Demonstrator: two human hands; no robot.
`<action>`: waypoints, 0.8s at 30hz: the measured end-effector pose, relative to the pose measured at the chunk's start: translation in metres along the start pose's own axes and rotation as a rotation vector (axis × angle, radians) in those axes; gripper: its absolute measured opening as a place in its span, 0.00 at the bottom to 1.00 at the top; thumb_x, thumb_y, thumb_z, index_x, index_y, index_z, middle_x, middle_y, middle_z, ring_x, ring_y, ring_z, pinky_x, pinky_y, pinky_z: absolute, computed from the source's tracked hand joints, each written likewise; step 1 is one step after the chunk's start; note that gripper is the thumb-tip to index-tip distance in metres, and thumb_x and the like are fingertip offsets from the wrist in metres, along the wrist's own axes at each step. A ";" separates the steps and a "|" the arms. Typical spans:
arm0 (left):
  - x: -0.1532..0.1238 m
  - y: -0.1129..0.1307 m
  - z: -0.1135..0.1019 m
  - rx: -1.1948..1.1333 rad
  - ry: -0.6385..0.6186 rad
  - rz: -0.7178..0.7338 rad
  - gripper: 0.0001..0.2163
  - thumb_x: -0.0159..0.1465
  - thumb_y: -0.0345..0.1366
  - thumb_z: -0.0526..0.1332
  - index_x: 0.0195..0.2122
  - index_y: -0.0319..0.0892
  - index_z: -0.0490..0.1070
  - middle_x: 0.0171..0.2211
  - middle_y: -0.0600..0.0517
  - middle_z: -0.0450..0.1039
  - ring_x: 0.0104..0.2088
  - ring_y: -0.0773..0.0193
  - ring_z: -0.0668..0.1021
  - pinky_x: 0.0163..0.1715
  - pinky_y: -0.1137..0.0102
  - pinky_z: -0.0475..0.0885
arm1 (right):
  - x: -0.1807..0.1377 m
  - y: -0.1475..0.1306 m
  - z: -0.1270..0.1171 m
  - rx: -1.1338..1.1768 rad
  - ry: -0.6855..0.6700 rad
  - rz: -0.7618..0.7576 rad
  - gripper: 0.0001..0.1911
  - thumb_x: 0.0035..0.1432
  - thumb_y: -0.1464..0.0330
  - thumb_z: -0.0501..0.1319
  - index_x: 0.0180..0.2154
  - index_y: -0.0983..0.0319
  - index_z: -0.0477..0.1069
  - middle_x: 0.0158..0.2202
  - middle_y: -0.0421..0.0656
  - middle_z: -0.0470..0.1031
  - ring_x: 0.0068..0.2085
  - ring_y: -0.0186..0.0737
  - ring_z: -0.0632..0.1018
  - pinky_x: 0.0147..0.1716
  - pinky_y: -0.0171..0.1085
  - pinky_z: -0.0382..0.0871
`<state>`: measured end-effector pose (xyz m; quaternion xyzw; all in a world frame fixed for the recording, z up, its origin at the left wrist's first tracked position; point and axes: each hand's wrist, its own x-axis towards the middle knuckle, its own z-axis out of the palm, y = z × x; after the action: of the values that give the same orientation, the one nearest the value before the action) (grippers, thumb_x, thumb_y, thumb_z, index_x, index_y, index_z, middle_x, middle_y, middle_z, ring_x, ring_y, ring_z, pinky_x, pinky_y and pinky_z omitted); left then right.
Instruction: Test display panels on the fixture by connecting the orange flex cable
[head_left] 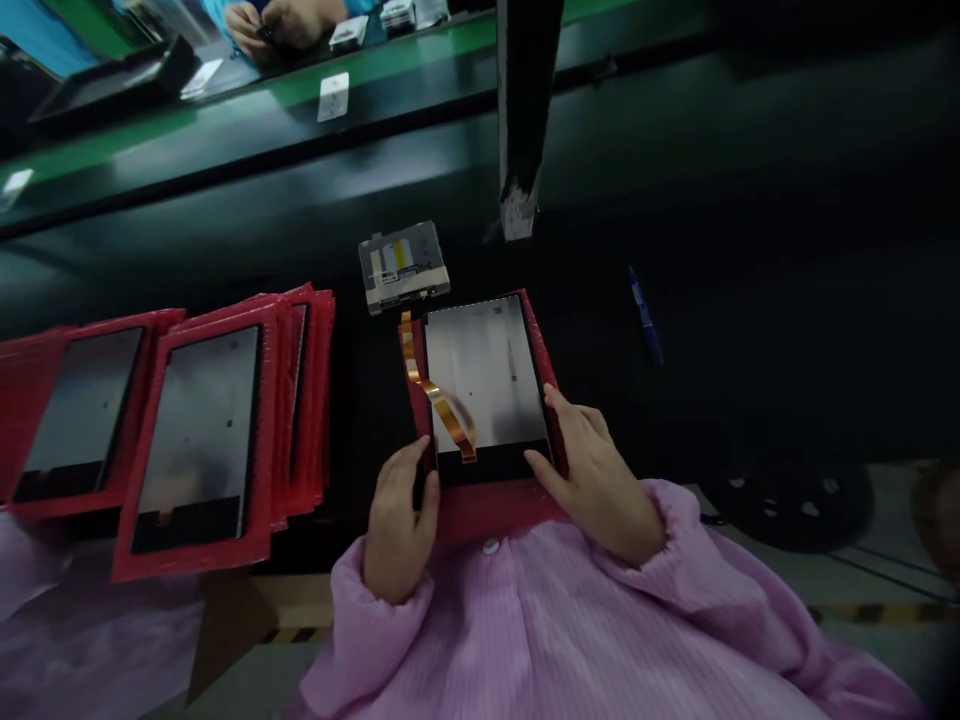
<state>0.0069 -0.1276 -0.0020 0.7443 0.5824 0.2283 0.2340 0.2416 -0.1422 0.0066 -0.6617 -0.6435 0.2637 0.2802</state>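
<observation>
A display panel (487, 375) with a silvery back and a black lower band lies in front of me on a red bubble-wrap sleeve (480, 510). An orange flex cable (441, 400) curls from its lower part up past its left edge. My left hand (401, 515) is at the lower left edge, fingertips against the side and thumb apart from the index finger. On the opposite side, my right hand (596, 475) holds the panel's edge, with the thumb on the black band and the fingers along the right side. The fingertips' undersides are hidden.
Stacked red sleeves with similar panels (202, 420) lie at the left, beside another panel (82, 410). A flat metal-framed module (403, 266) sits behind my panel. A blue pen (645, 315) lies right, near a post (521, 120). Across the bench, another person's hands (277, 25) handle a small dark part.
</observation>
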 end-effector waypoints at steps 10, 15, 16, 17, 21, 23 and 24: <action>0.003 -0.006 0.014 0.055 -0.006 0.174 0.26 0.67 0.32 0.50 0.66 0.50 0.50 0.57 0.47 0.66 0.57 0.53 0.67 0.57 0.51 0.65 | -0.002 0.003 0.001 0.583 0.007 0.288 0.32 0.57 0.62 0.59 0.61 0.57 0.53 0.59 0.48 0.58 0.59 0.46 0.63 0.61 0.52 0.57; 0.008 -0.009 0.013 0.051 -0.041 0.180 0.24 0.66 0.31 0.50 0.64 0.47 0.55 0.55 0.45 0.68 0.57 0.53 0.67 0.56 0.51 0.66 | -0.007 -0.028 -0.008 0.547 0.113 0.140 0.30 0.58 0.66 0.58 0.61 0.54 0.52 0.60 0.46 0.57 0.60 0.46 0.62 0.60 0.51 0.59; 0.009 -0.011 0.011 0.038 -0.072 0.179 0.23 0.66 0.31 0.50 0.63 0.47 0.56 0.55 0.45 0.68 0.57 0.53 0.67 0.57 0.51 0.66 | -0.007 -0.038 -0.009 0.490 0.139 0.085 0.30 0.58 0.68 0.58 0.60 0.54 0.53 0.61 0.45 0.57 0.60 0.46 0.61 0.61 0.51 0.58; 0.009 -0.013 0.008 0.018 -0.111 0.179 0.22 0.66 0.32 0.50 0.63 0.48 0.57 0.56 0.46 0.67 0.58 0.54 0.67 0.58 0.51 0.66 | -0.005 -0.048 -0.009 0.430 0.162 0.023 0.30 0.58 0.70 0.58 0.60 0.54 0.53 0.61 0.44 0.57 0.61 0.46 0.60 0.61 0.51 0.57; 0.006 -0.028 -0.028 -0.127 -0.334 0.183 0.23 0.66 0.35 0.53 0.63 0.51 0.57 0.61 0.50 0.62 0.62 0.55 0.65 0.60 0.54 0.65 | 0.006 -0.087 -0.001 0.277 0.169 -0.208 0.27 0.58 0.73 0.55 0.58 0.57 0.54 0.62 0.44 0.56 0.62 0.45 0.57 0.63 0.49 0.53; 0.005 -0.032 -0.054 -0.208 -0.438 0.123 0.21 0.66 0.36 0.55 0.61 0.55 0.61 0.58 0.52 0.67 0.58 0.55 0.70 0.56 0.57 0.70 | 0.012 -0.102 0.006 0.267 0.130 -0.254 0.26 0.58 0.72 0.54 0.58 0.60 0.55 0.63 0.44 0.55 0.62 0.46 0.57 0.63 0.49 0.53; 0.007 -0.031 -0.066 -0.254 -0.447 0.078 0.19 0.65 0.37 0.55 0.57 0.57 0.65 0.54 0.53 0.71 0.54 0.56 0.74 0.53 0.59 0.73 | 0.015 -0.108 0.010 0.268 0.112 -0.265 0.25 0.59 0.71 0.54 0.58 0.60 0.56 0.63 0.44 0.54 0.62 0.46 0.57 0.63 0.49 0.53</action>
<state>-0.0554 -0.1090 0.0311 0.7629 0.4536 0.1381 0.4395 0.1592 -0.1256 0.0767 -0.5415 -0.6675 0.2705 0.4337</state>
